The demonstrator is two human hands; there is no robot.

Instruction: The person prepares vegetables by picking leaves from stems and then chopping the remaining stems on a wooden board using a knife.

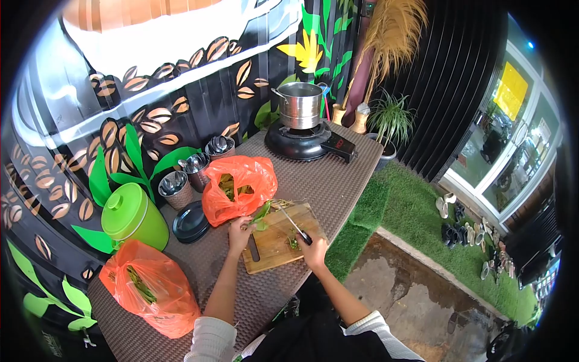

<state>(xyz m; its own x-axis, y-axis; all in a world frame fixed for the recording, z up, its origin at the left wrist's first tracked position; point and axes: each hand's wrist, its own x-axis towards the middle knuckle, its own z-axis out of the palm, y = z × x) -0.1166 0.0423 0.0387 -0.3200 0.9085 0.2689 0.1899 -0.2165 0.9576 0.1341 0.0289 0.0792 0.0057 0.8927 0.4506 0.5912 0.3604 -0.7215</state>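
Observation:
My left hand [240, 234] grips a bunch of green leafy stalks [262, 213] at the left edge of a wooden cutting board [272, 247]. My right hand [314, 248] is closed on the dark handle of a knife [294, 224]. Its blade angles up and away over the board, its tip near the greens. A few cut green bits [293, 242] lie on the board beside the right hand.
An orange plastic bag [238, 188] with greens sits just behind the board, and another orange bag [151, 286] lies near left. A green lidded container [132, 216], a dark plate stack [190, 223], metal cutlery cups [196, 170] and a steel pot [300, 104] on a burner [300, 142] line the table [338, 181].

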